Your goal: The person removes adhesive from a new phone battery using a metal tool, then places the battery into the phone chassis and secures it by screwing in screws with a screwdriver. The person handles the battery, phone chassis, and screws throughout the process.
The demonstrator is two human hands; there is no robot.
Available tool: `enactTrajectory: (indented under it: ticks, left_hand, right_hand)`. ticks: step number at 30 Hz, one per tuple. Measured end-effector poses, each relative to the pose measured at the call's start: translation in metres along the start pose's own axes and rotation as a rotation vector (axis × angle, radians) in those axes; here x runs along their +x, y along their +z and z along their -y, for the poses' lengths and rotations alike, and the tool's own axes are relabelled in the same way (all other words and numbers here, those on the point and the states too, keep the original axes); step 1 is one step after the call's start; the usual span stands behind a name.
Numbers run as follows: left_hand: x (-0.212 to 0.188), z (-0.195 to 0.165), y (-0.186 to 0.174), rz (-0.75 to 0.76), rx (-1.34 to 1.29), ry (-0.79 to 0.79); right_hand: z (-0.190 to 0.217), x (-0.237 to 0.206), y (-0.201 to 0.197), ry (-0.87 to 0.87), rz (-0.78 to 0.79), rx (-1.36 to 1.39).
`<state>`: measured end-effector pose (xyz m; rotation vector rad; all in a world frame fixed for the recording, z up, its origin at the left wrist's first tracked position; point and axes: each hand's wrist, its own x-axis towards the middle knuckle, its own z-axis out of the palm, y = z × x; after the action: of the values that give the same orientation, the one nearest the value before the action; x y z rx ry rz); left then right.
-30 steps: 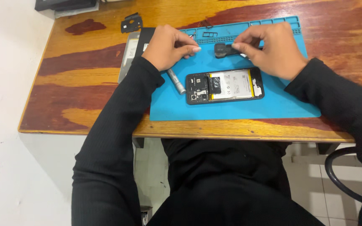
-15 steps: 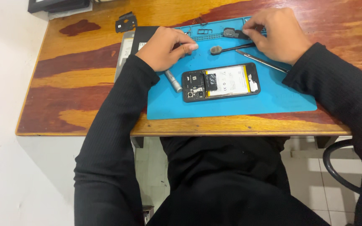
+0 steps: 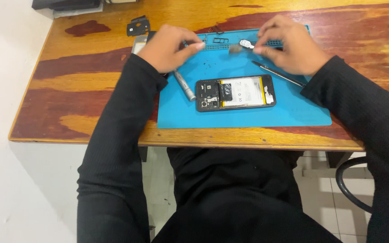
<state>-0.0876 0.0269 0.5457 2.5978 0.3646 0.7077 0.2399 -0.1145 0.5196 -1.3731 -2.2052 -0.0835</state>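
Note:
An opened black phone (image 3: 235, 92) lies face down on a blue work mat (image 3: 244, 114), showing its white and yellow battery. My left hand (image 3: 169, 47) hovers over the mat's far left corner with fingertips pinched together; I see nothing between them. A silver screwdriver (image 3: 184, 86) lies just below that wrist. My right hand (image 3: 291, 45) is over the mat's far edge, its fingertips pinching a small black and white part (image 3: 246, 43). A small grey piece (image 3: 234, 48) sits beside it. A thin black tool (image 3: 278, 74) lies on the mat under the right hand.
The mat sits on a red and yellow wooden table (image 3: 77, 90). A black plastic cover piece (image 3: 138, 26) lies at the far left, and a grey panel (image 3: 138, 45) shows behind my left hand. A dark chair frame (image 3: 347, 180) stands at lower right.
My right hand has let go of the thin black tool, which now lies on the mat, and pinches the small part near the far edge. My left hand has stayed in place.

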Motion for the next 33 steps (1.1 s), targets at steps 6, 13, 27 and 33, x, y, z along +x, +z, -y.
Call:
enactTrajectory:
  ticks: [6, 13, 27, 33]
  left_hand:
    - [-0.038, 0.0, -0.052, 0.386, -0.003, -0.072]
    - [-0.035, 0.001, -0.049, 0.446, 0.11, -0.208]
    - [-0.018, -0.013, -0.048, 0.053, -0.206, -0.018]
    - [0.0, -0.035, 0.019, 0.014, -0.461, 0.005]
  right_hand:
    - [-0.01, -0.004, -0.015, 0.154, -0.043, -0.295]
    - [-0.01, -0.002, -0.007, 0.241, 0.07, -0.285]
    - [0.091, 0.014, -0.03, -0.097, -0.006, 0.1]
    - [0.112, 0.012, -0.021, -0.014, -0.113, 0.299]
